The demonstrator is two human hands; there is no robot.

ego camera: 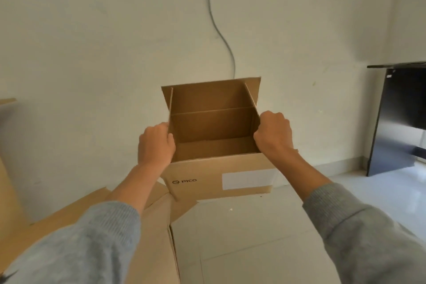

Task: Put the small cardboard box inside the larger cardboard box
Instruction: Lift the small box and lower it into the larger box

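While both hands grip side flaps of one box, the scene reads as follows.

Left fingers: curled shut over the upright left side flap of the small cardboard box [219, 168], thumb on the near side of the flap edge.
Left hand [155, 145]: a fist clamped on that flap, knuckles outward, wrist running down into a grey-blue knitted sleeve [76, 244].
Right fingers: folded tight over the right side flap, at its lower near corner.
Right hand [274, 132]: closed on the flap, back of the hand toward the camera, forearm leading to a grey sleeve [368, 233].
Small cardboard box: held between the two hands, open top facing the camera, empty inside, rear flap standing up; its front face carries the print "PICO" [184, 181] and a white label [247, 178].
Larger cardboard box [159, 237]: below and to the left, flaps spread; the small box sits above its far edge, and whether they touch cannot be told.
Floor [253, 237]: pale glossy tiles.
Wall [103, 41]: off-white, with a grey cable [222, 34] hanging down behind the small box.
Far right: a black table [396, 122] standing against the wall.
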